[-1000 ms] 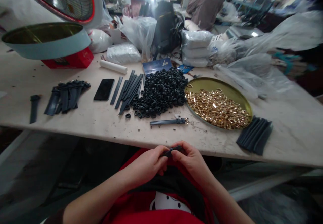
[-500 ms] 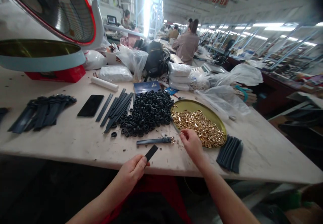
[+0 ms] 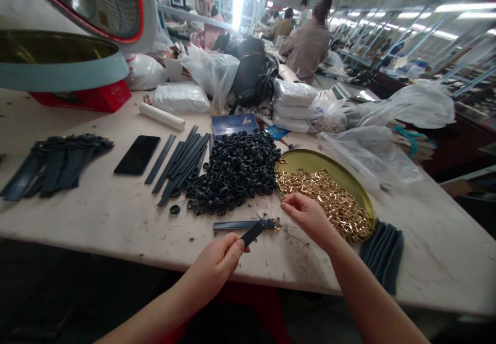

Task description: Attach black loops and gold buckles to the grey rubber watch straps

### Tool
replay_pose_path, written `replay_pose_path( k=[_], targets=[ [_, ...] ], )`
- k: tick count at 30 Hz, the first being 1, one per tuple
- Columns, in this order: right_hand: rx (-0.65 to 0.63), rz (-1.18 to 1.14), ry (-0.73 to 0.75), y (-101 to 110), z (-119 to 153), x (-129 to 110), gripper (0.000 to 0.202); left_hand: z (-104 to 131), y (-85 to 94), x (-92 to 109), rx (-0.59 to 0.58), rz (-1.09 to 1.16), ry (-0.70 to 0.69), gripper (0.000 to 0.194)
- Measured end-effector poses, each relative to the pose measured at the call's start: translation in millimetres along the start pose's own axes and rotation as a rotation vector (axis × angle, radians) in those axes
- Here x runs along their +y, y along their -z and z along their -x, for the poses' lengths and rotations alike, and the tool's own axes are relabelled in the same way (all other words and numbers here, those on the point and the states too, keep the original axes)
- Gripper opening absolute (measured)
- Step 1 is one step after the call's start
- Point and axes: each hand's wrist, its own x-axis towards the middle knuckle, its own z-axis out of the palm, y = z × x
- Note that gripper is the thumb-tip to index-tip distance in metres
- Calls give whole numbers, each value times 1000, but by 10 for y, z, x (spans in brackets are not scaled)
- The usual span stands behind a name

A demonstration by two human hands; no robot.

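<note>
My left hand [image 3: 222, 256] pinches a short dark strap [image 3: 252, 234] near the table's front edge. Behind it lies a strap with a gold buckle [image 3: 236, 225], partly overlapped in view by the held strap. My right hand [image 3: 306, 215] is closed, thumb against fingers, at the left rim of a round tray [image 3: 351, 173] of gold buckles [image 3: 329, 199]; whatever its fingertips hold is too small to make out. A heap of black loops [image 3: 236, 171] sits left of the tray, with loose dark strips [image 3: 184, 160] beside it.
A phone [image 3: 137, 155] and bundled straps [image 3: 64, 163] lie at the left, more dark straps [image 3: 383, 256] right of the tray. A white roll [image 3: 161, 116], plastic bags [image 3: 182, 97] and a fan [image 3: 104, 3] stand behind. A person [image 3: 308, 44] is in the background.
The camera view has shifted, moving the table items within the frame. The held strap now overlaps the buckled strap in view. My right hand remains pinched beside the tray.
</note>
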Motion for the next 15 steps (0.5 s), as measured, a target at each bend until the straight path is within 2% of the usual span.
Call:
replay_pose_path(
  k=[3, 6, 10, 15],
  targets=[
    [-49, -456, -77, -194, 177, -231, 21, -23, 9, 88, 24, -69, -34, 34],
    [-19, -728, -103, -395, 328, -468, 31, -29, 16, 81, 104, -200, -61, 30],
    [30, -683, -99, -563, 507, -655, 31, 7, 24, -41, 207, -360, -36, 29],
    [92, -558, -42, -664, 697, -721, 34, 184, -5, -111, 232, -327, -77, 29]
  ],
)
